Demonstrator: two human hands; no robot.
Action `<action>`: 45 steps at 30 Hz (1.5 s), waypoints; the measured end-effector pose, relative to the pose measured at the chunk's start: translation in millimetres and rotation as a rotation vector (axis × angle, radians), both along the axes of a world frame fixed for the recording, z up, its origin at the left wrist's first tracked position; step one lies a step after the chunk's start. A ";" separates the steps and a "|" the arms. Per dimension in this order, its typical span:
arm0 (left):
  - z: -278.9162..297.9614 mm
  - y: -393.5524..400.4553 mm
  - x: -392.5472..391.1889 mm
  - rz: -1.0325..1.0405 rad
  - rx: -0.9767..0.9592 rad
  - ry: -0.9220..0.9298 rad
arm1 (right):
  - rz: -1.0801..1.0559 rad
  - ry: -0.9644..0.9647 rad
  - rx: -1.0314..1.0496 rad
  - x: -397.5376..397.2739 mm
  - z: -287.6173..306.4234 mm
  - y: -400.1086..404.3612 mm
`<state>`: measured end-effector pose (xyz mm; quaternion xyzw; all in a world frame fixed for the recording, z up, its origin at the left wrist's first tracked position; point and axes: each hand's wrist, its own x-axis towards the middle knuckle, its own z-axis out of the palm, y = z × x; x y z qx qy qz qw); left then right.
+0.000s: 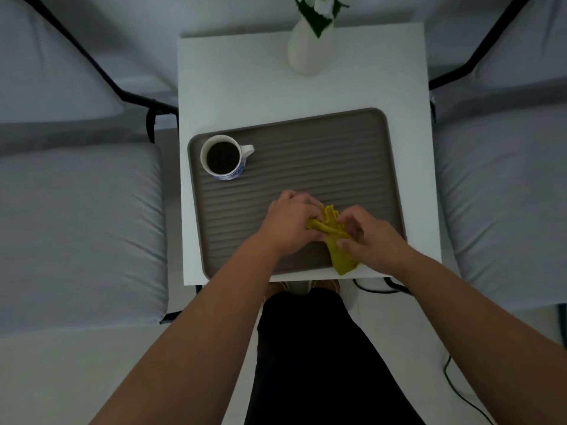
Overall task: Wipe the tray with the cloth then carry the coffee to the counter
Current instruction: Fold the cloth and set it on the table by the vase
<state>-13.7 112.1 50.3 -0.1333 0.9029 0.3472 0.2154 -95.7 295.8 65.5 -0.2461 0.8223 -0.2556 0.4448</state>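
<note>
Fingers (310, 210) of the left hand (288, 225) curl shut around one end of the yellow cloth (333, 237), and the right hand (372, 237) pinches the same cloth from the other side, thumb and fingertips closed on its folds. Bunched between both hands, the cloth runs lengthwise from upper left to lower right, its loose tail hanging over the near edge of the tray (306, 148).

That ribbed brown tray lies long side across the white table (233, 75), turned slightly so its right end sits farther away. Its ridges run left to right. Most of its surface behind the hands is bare.

At the tray's far left corner stands the coffee cup (223, 157), full of dark coffee, handle pointing right, well apart from the hands.

Beyond the tray, near the table's far edge, stands a white vase (306, 53) with green leaves. Pale cushioned chairs (76, 225) flank the table closely on both sides, and a dark cable (454, 384) trails on the floor at the right.
</note>
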 end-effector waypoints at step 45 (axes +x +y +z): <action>63.4 38.1 -131.9 1.049 1.415 -0.043 | -1.017 -0.709 -0.628 -146.8 66.6 2.2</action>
